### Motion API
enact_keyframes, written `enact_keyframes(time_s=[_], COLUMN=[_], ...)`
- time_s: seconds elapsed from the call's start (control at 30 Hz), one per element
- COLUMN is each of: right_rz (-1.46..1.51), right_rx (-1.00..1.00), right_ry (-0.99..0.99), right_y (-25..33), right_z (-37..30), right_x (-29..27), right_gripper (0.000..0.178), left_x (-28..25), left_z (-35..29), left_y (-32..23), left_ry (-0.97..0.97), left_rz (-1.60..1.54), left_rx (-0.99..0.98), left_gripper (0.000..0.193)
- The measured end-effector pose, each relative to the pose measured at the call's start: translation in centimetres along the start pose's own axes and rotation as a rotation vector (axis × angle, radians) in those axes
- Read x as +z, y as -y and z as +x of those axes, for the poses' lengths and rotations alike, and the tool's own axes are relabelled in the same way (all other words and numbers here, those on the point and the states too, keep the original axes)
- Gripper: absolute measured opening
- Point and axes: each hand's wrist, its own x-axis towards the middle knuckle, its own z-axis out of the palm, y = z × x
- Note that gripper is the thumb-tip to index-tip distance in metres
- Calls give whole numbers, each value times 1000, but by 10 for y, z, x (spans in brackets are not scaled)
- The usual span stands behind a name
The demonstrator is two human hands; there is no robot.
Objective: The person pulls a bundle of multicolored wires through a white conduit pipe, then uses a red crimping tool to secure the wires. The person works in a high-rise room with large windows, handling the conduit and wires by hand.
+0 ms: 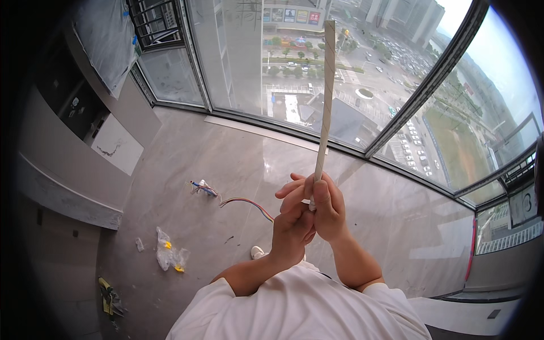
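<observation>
A long, thin, pale beige tube with slanting spiral seams (327, 96) stands nearly upright in front of me. My right hand (329, 209) is closed round its lower part, the thumb pressed along it. Just below, my left hand (290, 235) is closed at the tube's bottom end, touching my right hand. A small white ribbed piece shows between the fingers; what lies inside the left hand is hidden. Behind the left hand runs a bundle of coloured wires (247, 200) on the floor; whether it reaches my hands is hidden.
Tall windows (238, 68) stand ahead, with a long pale strip (266, 135) on the floor along their base. Clear plastic bags with yellow bits (165, 249) lie on the left of the tiled floor. A grey cabinet (85, 170) borders the left side. My white shoe (258, 253) is below.
</observation>
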Motion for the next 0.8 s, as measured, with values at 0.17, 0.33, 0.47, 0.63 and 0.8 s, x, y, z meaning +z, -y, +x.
enact_keyframes(time_s=[0.17,0.33,0.47,0.63,0.8], right_rz=[-83,-90,129,93,-17], right_rx=[2,-53,69,-97,-77], right_ry=[29,16,-61,-30,27], right_y=[-4,-11,11,12,17], right_z=[-7,-15,-2,13,6], right_x=[7,1,-8,-8,9], right_gripper=[43,44,40,32,31], left_x=[5,8,0,9,14], left_z=[1,2,11,1,-2], left_y=[-9,-19,-27,-23,-18], left_ry=[-42,-74,-10,49,49], left_rz=[-76,-25,114,40,-45], left_rx=[35,-13,-26,-16,69], left_gripper=[14,17,19,20,33])
